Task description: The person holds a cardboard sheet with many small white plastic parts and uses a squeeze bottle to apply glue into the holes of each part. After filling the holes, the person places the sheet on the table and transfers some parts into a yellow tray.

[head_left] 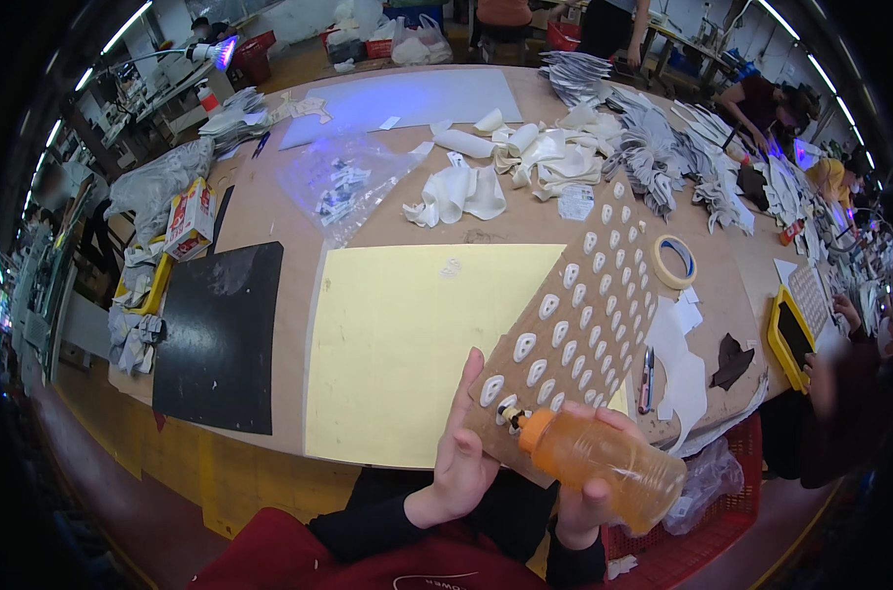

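My left hand [463, 470] supports a tilted brown board [493, 433] at its near left edge, fingers stretched up along it. Rows of small white oval pieces [525, 346] with dark-marked centres cover the board. My right hand [586, 509] is wrapped round a translucent orange squeeze bottle [618, 467], held slanting with its cap toward the board. The bottle's dark narrow tip [510, 417] is at a white piece near the board's lower left corner; whether it touches cannot be made out. Beneath the board's left side lies a pale yellow sheet [397, 344].
A black mat [220, 339] lies left. Masking tape [673, 262], a utility knife [647, 379] and white cut pieces [680, 372] lie right. Beyond are a plastic bag [343, 192], cream material [554, 162] and grey stacks [648, 147]. A red basket [736, 511] stands below; a co-worker's hand [820, 374] is far right.
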Tool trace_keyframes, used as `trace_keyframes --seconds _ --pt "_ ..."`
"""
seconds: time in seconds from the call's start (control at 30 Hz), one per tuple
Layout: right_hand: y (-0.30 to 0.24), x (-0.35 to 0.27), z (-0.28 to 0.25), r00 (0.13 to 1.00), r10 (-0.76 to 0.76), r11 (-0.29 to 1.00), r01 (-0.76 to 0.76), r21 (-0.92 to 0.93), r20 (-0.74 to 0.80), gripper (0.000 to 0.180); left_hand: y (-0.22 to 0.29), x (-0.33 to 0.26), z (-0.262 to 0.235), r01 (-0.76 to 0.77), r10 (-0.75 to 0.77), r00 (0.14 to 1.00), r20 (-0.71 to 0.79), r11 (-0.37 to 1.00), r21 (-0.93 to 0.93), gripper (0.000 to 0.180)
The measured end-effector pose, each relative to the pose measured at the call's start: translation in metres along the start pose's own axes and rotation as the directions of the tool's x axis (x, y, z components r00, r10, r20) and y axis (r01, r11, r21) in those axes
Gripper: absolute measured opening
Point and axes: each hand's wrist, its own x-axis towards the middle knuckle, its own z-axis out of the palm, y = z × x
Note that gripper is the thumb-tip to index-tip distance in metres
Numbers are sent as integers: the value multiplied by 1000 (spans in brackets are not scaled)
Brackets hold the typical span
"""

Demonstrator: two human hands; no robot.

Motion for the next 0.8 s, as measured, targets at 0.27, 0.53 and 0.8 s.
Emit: trace_keyframes --seconds 0.27,0.53,0.8 --pt "10 13 7 967 -136 991 132 -30 -215 74 0 1 -2 15 -15 1000 -15 1000 -3 82" --pt "18 20 13 988 -1 1000 5 31 -152 71 0 0 -2 16 -16 1000 -22 1000 -13 83" --pt "17 21 12 991 61 996 -52 76 -119 70 1 1 -3 18 -18 1000 -20 1000 1 83"
